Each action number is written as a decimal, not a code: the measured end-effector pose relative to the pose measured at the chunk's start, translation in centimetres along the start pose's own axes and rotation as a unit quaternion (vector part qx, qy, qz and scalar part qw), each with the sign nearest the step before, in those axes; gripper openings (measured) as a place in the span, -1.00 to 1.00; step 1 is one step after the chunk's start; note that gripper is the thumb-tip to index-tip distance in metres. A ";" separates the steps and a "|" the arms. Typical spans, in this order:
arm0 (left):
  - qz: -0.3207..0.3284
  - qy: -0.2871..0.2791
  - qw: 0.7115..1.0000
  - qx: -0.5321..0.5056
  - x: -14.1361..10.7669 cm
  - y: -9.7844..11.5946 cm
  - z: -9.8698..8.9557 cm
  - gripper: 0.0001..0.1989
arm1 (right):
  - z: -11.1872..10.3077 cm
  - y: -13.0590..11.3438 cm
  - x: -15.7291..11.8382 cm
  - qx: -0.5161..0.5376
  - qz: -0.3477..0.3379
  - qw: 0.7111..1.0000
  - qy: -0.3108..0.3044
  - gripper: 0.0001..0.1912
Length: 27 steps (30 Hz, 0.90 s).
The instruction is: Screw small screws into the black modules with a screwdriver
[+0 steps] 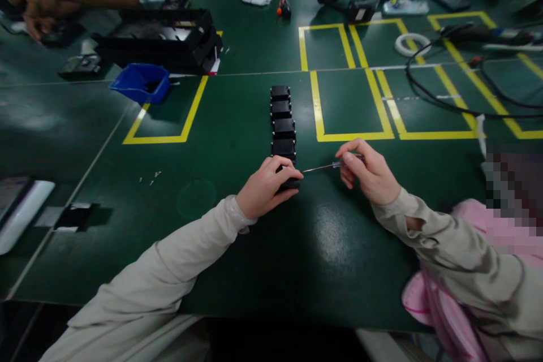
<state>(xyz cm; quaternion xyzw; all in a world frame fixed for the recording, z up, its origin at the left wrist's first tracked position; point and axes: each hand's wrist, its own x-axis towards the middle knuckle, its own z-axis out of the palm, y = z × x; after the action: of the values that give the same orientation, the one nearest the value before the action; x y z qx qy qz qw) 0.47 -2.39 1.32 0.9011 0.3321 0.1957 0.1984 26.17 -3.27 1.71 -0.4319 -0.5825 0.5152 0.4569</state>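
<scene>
My left hand (272,182) is closed round a small black block (290,183) at the near end of a row of similar black blocks (283,129), which carry small bright screws along their sides. Fingers cover much of the held block. In my right hand (368,172) is a screwdriver (335,164), gripped by its handle and lying nearly level. Its thin shaft points left, with the tip at the right side of the held block; whether it sits in a screw head I cannot tell. Several loose screws (156,176) lie on the green table (237,107) to the left.
A blue bin (142,82) and black trays (159,39) stand at the back left, near another person's hand (38,5). Yellow tape outlines (356,137) mark the table. Black cables (441,99) and a white tape roll (412,44) lie at the right.
</scene>
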 end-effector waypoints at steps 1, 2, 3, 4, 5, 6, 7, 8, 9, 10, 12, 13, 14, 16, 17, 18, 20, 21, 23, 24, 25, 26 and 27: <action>0.002 0.001 1.000 0.000 0.0 0.0 0.0 -0.75 | 0.0 0.0 0.0 0.005 -0.003 1.000 0.002 -0.82; 0.004 0.001 1.000 0.000 0.0 0.0 0.0 -0.75 | 0.1 0.1 0.0 0.006 -0.007 1.000 0.003 -0.82; 0.004 0.002 1.000 0.000 0.0 0.0 0.0 -0.74 | 0.1 0.1 0.0 0.003 -0.012 1.000 0.005 -0.82; 0.002 0.002 1.000 0.000 0.0 0.0 0.0 -0.74 | 0.1 0.2 -0.1 -0.001 -0.016 1.000 0.006 -0.82; 0.000 0.003 1.000 -0.001 0.0 0.0 0.0 -0.73 | 0.1 0.2 -0.1 -0.007 -0.016 1.000 0.006 -0.82; -0.003 0.004 1.000 -0.001 0.0 0.0 0.0 -0.72 | 0.1 0.2 -0.1 -0.012 -0.016 1.000 0.007 -0.81; -0.005 0.005 1.000 -0.002 0.0 0.1 0.0 -0.70 | 0.1 0.2 -0.1 -0.016 -0.015 1.000 0.007 -0.81; -0.006 0.005 1.000 -0.003 0.0 0.1 0.1 -0.69 | 0.0 0.3 -0.1 -0.018 -0.014 1.000 0.008 -0.81; -0.006 0.005 1.000 -0.004 0.0 0.1 0.1 -0.67 | 0.0 0.3 -0.1 -0.019 -0.013 1.000 0.009 -0.81; -0.004 0.005 1.000 -0.005 0.0 0.1 0.1 -0.66 | 0.0 0.3 -0.1 -0.019 -0.012 1.000 0.009 -0.81; 0.000 0.006 1.000 -0.005 0.0 0.1 0.1 -0.63 | 0.0 0.3 -0.1 -0.019 -0.011 1.000 0.008 -0.82; 0.002 0.007 1.000 -0.005 0.0 0.0 0.1 -0.63 | 0.0 0.3 -0.1 -0.020 -0.012 1.000 0.006 -0.82; 0.002 0.007 1.000 -0.004 0.0 0.0 0.1 -0.63 | 0.0 0.2 -0.1 -0.024 -0.014 1.000 0.004 -0.83; 0.000 0.007 1.000 -0.001 0.0 0.0 0.1 -0.66 | 0.0 0.1 -0.1 -0.043 -0.013 0.999 0.007 -0.82; -0.003 0.006 1.000 0.000 0.0 0.0 0.1 -0.68 | 0.0 0.0 -0.1 -0.050 -0.014 0.999 0.009 -0.83; -0.004 0.005 1.000 0.001 0.0 0.1 0.0 -0.70 | 0.0 0.0 -0.1 -0.050 -0.018 0.999 0.007 -0.82; -0.005 0.003 1.000 0.002 0.0 0.1 0.0 -0.72 | 0.0 -0.1 0.0 -0.041 -0.021 0.999 0.004 -0.82; -0.003 0.001 1.000 0.001 0.0 0.1 0.0 -0.73 | 0.0 -0.1 0.0 -0.035 -0.021 0.999 0.002 -0.81; -0.001 0.001 1.000 0.000 0.0 0.1 -0.1 -0.75 | 0.1 0.0 0.0 -0.026 -0.018 0.999 0.001 -0.80; -0.001 0.002 1.000 -0.001 0.0 0.1 -0.1 -0.75 | 0.1 0.0 0.0 -0.025 -0.017 1.000 0.002 -0.79; -0.001 0.004 1.000 -0.002 0.0 0.2 -0.1 -0.75 | 0.1 0.0 0.0 -0.024 -0.016 1.000 0.002 -0.79; -0.003 0.005 1.000 -0.004 0.0 0.2 -0.1 -0.73 | 0.1 0.0 0.0 -0.023 -0.015 1.000 0.003 -0.79; -0.004 0.006 1.000 -0.004 0.0 0.2 -0.1 -0.72 | 0.1 0.0 0.0 -0.021 -0.014 1.000 0.003 -0.78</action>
<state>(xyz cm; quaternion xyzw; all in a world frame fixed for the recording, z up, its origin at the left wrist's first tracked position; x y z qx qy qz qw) 0.58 -2.51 1.51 0.8976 0.3364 0.2018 0.2011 26.06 -3.28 1.68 -0.4346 -0.5980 0.4952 0.4564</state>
